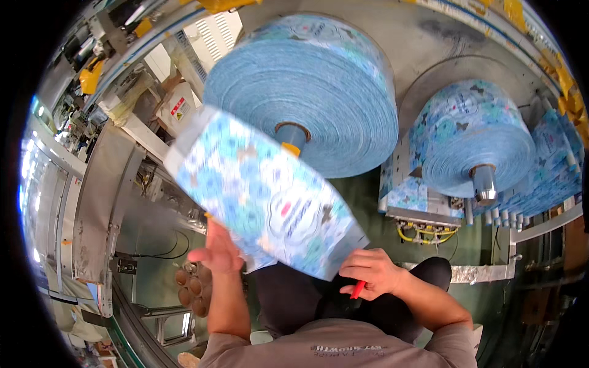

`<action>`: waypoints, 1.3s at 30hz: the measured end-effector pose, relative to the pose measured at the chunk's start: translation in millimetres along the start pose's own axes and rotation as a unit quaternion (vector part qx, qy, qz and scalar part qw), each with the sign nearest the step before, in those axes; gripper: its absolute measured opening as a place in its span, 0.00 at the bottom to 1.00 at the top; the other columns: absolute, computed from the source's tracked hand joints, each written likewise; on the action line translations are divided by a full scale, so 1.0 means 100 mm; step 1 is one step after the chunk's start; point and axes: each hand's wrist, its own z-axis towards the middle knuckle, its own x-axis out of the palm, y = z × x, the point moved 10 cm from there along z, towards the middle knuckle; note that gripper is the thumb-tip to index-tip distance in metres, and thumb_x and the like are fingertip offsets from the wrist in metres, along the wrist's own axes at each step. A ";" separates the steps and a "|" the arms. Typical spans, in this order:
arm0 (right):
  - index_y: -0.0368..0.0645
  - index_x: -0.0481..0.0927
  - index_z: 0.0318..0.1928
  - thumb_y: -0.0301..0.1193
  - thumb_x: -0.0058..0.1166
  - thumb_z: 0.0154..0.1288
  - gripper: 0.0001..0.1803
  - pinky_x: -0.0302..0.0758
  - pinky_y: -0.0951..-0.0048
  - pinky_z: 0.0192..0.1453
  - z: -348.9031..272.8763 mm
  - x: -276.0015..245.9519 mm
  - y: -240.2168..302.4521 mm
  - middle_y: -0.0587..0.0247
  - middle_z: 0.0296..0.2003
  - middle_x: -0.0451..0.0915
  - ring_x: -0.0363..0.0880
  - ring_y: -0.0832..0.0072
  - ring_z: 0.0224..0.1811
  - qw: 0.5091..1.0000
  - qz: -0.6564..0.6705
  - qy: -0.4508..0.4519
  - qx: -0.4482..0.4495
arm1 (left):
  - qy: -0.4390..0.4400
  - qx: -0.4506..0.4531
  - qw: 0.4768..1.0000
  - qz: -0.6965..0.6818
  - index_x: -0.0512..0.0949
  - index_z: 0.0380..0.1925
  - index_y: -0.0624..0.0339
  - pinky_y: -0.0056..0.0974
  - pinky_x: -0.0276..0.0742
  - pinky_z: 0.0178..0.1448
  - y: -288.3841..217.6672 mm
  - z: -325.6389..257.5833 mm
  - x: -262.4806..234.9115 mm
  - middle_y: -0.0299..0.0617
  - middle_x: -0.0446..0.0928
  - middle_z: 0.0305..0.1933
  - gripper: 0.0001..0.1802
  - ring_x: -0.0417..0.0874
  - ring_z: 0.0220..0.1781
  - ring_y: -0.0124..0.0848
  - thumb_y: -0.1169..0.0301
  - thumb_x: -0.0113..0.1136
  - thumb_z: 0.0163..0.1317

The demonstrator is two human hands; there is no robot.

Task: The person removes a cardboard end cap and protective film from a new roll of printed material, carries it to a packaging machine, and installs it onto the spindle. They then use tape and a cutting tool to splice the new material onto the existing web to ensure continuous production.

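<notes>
Counts of the things in view

Two big blue film rolls on spindles, one large (307, 92) and one smaller (475, 138); one loose printed film strip (264, 193) pulled out; two bare hands, left (218, 248) and right (371, 273); one red tool (357, 289).

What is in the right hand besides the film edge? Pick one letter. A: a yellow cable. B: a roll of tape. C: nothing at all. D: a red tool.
D: the right hand grips the lower edge of the printed film, and a short red tool sticks out below its fingers.
</notes>
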 end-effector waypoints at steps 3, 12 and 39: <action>0.44 0.81 0.30 0.32 0.71 0.53 0.11 0.79 0.64 0.31 -0.23 0.04 -0.35 0.63 0.29 0.81 0.82 0.63 0.33 0.999 0.011 0.016 0.036 | 0.060 -0.006 0.996 -0.068 0.45 0.79 0.69 0.55 0.68 0.75 -0.20 -0.03 0.21 0.60 0.59 0.79 0.70 0.71 0.74 0.47 0.35 0.73 0.53; 0.38 0.82 0.33 0.33 0.68 0.64 0.11 0.72 0.62 0.29 -1.14 -0.26 -1.94 0.48 0.21 0.77 0.77 0.59 0.22 0.893 0.024 -0.024 0.448 | 0.106 -0.052 0.992 0.052 0.61 0.75 0.66 0.49 0.75 0.67 -0.49 -0.44 0.32 0.55 0.69 0.74 0.62 0.76 0.68 0.51 0.37 0.77 0.51; 0.40 0.80 0.39 0.45 0.59 0.69 0.19 0.78 0.43 0.43 -1.30 0.57 -1.88 0.41 0.30 0.83 0.83 0.40 0.36 0.846 -0.078 0.352 0.392 | -0.014 -0.889 0.111 0.445 0.82 0.60 0.57 0.50 0.70 0.72 -0.03 -5.89 -3.11 0.50 0.78 0.68 0.35 0.73 0.73 0.44 0.44 0.64 0.60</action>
